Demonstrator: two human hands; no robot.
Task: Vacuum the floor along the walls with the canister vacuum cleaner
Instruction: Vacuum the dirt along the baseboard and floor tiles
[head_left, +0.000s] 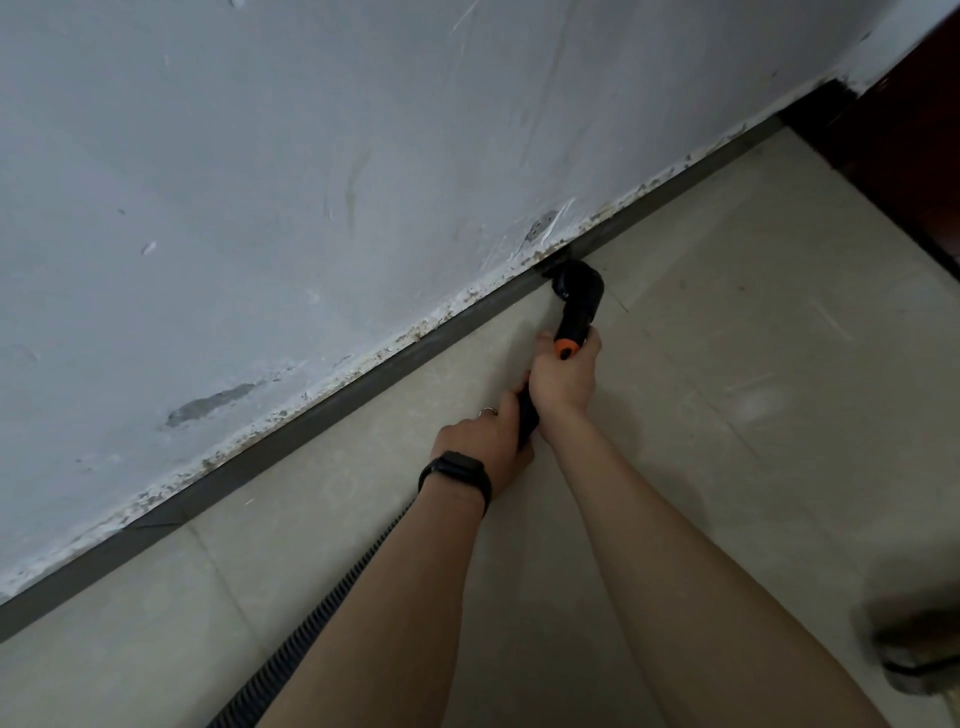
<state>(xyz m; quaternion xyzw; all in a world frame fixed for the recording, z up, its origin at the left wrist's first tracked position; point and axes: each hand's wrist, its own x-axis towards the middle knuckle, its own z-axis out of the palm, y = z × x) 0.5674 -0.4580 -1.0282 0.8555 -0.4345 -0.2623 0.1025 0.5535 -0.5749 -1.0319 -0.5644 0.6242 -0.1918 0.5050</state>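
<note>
The black vacuum nozzle (575, 287) presses against the dark baseboard (332, 410) where the beige tiled floor (727, 364) meets the scuffed grey-white wall (260, 182). My right hand (563, 378) grips the black wand just behind its orange button (566, 348). My left hand (485, 441), with a black wristband and a ring, grips the wand lower down. The ribbed black hose (332, 603) runs from under my left forearm toward the bottom left. The canister is out of view.
A dark wooden door frame (893, 156) stands at the upper right, where the wall ends. A blurred object (919, 660) lies on the floor at the lower right edge. The paint just above the baseboard is chipped and stained.
</note>
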